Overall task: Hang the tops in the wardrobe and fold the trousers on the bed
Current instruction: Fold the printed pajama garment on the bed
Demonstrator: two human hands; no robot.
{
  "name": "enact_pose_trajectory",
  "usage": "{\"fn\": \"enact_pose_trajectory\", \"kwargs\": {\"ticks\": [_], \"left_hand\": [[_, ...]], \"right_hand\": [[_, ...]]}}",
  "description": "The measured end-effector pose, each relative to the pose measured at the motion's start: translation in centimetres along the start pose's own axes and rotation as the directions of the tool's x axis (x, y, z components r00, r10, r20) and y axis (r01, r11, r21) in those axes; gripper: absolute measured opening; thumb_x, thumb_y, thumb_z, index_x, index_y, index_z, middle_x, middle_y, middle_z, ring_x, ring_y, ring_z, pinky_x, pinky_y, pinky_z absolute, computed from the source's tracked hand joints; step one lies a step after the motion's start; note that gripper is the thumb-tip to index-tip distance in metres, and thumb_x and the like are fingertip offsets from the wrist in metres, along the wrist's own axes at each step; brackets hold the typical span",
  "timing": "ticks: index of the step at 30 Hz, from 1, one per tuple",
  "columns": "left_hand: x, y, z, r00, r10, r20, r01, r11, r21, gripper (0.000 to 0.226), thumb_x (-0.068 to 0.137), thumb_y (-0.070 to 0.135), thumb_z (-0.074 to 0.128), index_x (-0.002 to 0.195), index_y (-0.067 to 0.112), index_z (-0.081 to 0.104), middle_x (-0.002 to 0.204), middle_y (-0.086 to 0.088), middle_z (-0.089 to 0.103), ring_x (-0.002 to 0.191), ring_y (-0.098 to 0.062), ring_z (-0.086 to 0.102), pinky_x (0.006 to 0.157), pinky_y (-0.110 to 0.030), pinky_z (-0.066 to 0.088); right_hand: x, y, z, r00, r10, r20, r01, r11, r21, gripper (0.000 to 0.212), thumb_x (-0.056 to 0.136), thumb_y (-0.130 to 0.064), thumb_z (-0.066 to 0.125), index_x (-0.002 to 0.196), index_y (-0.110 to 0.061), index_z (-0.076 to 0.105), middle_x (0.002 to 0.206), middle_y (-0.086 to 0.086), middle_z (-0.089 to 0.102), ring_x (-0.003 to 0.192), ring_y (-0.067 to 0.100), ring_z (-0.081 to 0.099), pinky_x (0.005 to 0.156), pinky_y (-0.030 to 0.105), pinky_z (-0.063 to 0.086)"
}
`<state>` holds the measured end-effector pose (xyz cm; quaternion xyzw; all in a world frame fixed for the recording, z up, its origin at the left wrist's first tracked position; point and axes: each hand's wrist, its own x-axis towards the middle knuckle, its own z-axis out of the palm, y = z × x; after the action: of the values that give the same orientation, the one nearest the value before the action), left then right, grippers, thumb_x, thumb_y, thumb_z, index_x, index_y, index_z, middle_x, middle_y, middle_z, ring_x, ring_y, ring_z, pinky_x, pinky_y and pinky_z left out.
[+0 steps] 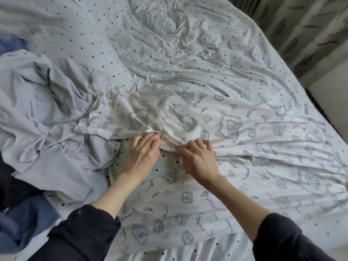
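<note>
Both hands, left (144, 153) and right (200, 159), pinch the trousers (235, 147), maybe starting a fold, while other clothes (43, 113) wait.

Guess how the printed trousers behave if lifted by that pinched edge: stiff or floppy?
Probably floppy: the printed trousers lie in soft wrinkles and bunch where the left hand and right hand pinch them. Likely light; the thin fabric drapes flat. Expect sagging, not sliding off.

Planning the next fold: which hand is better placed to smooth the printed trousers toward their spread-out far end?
Probably the right hand: it pinches the printed trousers on the side where the fabric stretches away. The left hand grips nearer the grey pile.
</note>
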<state>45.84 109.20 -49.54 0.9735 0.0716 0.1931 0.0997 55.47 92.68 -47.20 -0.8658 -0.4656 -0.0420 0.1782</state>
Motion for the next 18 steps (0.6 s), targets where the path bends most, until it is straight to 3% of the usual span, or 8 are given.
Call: {"fn": "enact_pose_trajectory", "kwargs": {"ticks": [4,8,12,15,18], "left_hand": [[0.8,-1.9,-0.8,0.993,-0.106,0.053,0.103,0.993,0.054,0.023,0.074,-0.007,0.066,0.094,0.004,0.067,0.103,-0.011,0.069,0.103,-0.027,0.065,0.089,-0.042,0.046],[1.8,-3.7,-1.6,0.982,-0.173,0.073,0.163,0.979,0.123,0.023,0.072,-0.003,0.072,0.092,0.007,0.072,0.103,-0.010,0.069,0.103,-0.028,0.063,0.082,-0.043,0.045],[1.6,-5.7,-2.2,0.959,-0.249,0.137,0.222,0.957,0.187,0.027,0.073,-0.004,0.072,0.097,0.009,0.072,0.104,-0.011,0.069,0.096,-0.030,0.062,0.080,-0.043,0.042],[1.8,-7.8,-3.1,0.924,-0.348,0.162,0.306,0.922,0.236,0.019,0.082,0.001,0.065,0.097,0.010,0.073,0.094,-0.011,0.070,0.090,-0.031,0.059,0.078,-0.042,0.038],[2.6,-9.7,-4.2,0.921,-0.362,0.142,0.328,0.919,0.217,0.013,0.083,0.001,0.064,0.092,0.005,0.073,0.089,-0.015,0.068,0.087,-0.033,0.056,0.075,-0.045,0.039]], "right_hand": [[0.6,0.0,-0.2,0.996,-0.004,-0.087,0.011,0.997,0.071,0.009,0.075,-0.001,0.068,0.077,-0.009,0.069,0.066,0.005,0.056,0.060,0.025,0.055,0.064,0.035,0.042],[0.6,0.6,-1.3,0.996,-0.007,-0.093,0.018,0.993,0.113,0.020,0.079,-0.009,0.047,0.075,-0.007,0.066,0.065,0.005,0.055,0.059,0.026,0.055,0.063,0.038,0.042],[1.6,0.8,-1.8,0.996,-0.007,-0.094,0.020,0.990,0.136,0.018,0.074,-0.009,0.047,0.069,-0.005,0.063,0.064,0.006,0.053,0.059,0.027,0.053,0.060,0.040,0.045],[1.9,1.1,-1.7,0.998,0.003,-0.063,0.005,0.991,0.135,0.016,0.074,-0.010,0.048,0.065,-0.007,0.060,0.063,0.006,0.052,0.059,0.026,0.051,0.059,0.040,0.043],[1.8,1.0,-1.3,0.998,0.021,0.060,-0.028,0.992,0.125,0.022,0.073,-0.018,0.045,0.062,-0.010,0.063,0.066,0.004,0.054,0.063,0.026,0.051,0.062,0.040,0.042]]}}
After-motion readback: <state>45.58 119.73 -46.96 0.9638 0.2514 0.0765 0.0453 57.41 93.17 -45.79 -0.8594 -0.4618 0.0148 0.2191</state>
